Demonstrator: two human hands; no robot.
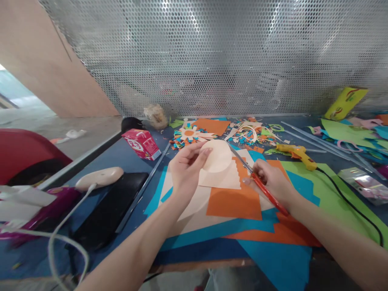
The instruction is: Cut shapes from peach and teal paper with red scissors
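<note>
A cream paper circle (218, 155) is pinched between the thumb and fingers of my left hand (188, 163). My right hand (271, 180) grips a pair of scissors (263, 189) with red handles, its fingers around the loops. The blades point up and left, with their tips close by the circle's right edge; whether they touch it I cannot tell. Under both hands lie stacked sheets of cream, orange and blue paper; an orange sheet (233, 204) is on top near the middle. Behind the circle rests a paper flower (189, 134) with an orange centre.
Colourful paper scraps (251, 131) are heaped at the back. A yellow glue gun (298, 153) with a black cord lies at right on green paper (342, 190). At left are a pink box (141, 143), a black phone-like slab (112, 208) and a white cabled device (100, 178). Perforated metal (212, 52) rises behind.
</note>
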